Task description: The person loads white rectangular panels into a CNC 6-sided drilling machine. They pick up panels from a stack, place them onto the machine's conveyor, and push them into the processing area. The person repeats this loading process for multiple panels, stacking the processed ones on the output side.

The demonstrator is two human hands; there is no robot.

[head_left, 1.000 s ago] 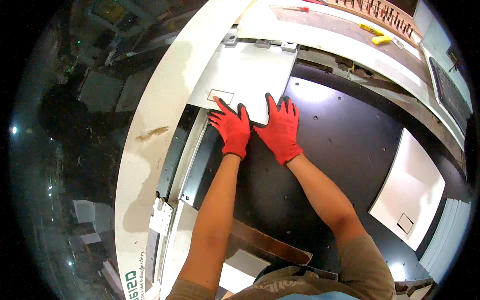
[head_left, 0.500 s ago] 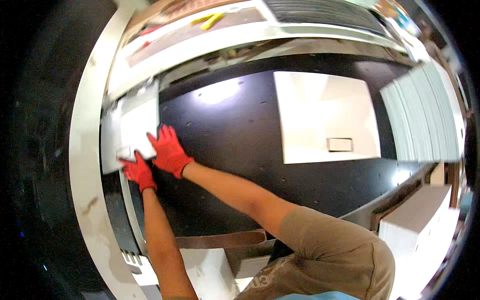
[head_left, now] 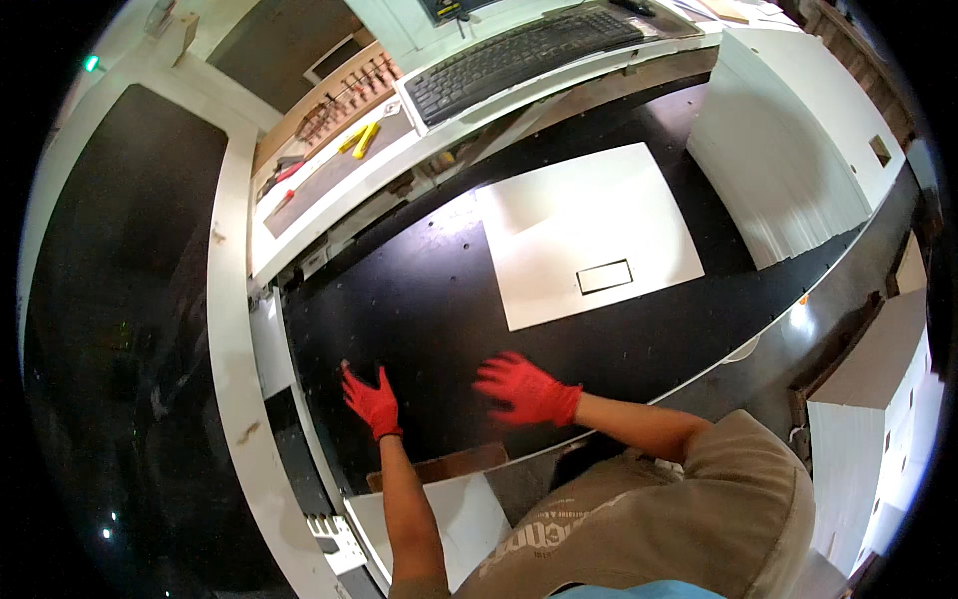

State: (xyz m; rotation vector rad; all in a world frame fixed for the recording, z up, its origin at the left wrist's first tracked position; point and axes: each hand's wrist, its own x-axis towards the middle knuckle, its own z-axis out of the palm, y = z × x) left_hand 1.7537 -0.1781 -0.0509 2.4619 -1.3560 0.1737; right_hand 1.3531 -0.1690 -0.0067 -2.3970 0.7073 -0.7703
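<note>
I have both of the person's hands in my head view, over the near left part of the black table (head_left: 419, 334). The left hand (head_left: 370, 399), in a red glove, is released, its fingers spread and pointing up and away from the person; whether it touches the tabletop I cannot tell. The right hand (head_left: 527, 391), gloved the same, is released too, its fingers stretched toward the left and a little blurred, well apart from the left one. Above the right hand I see a white panel (head_left: 589, 225) lying flat on the table, with a dark-edged rectangle (head_left: 606, 277) near its lower side; the right hand is near the panel's lower left corner but apart from it. Over to the left, I make out a second pale panel (head_left: 272, 349) just beside the long white beam (head_left: 239, 329), partly hidden; the left hand is the nearer one to it. A tall stack of white boards (head_left: 768, 160) stands at the table's right end. Beyond the far edge I pick out a black keyboard (head_left: 519, 65), yellow-handled tools (head_left: 365, 141) and a wooden tool rack (head_left: 339, 105).
</note>
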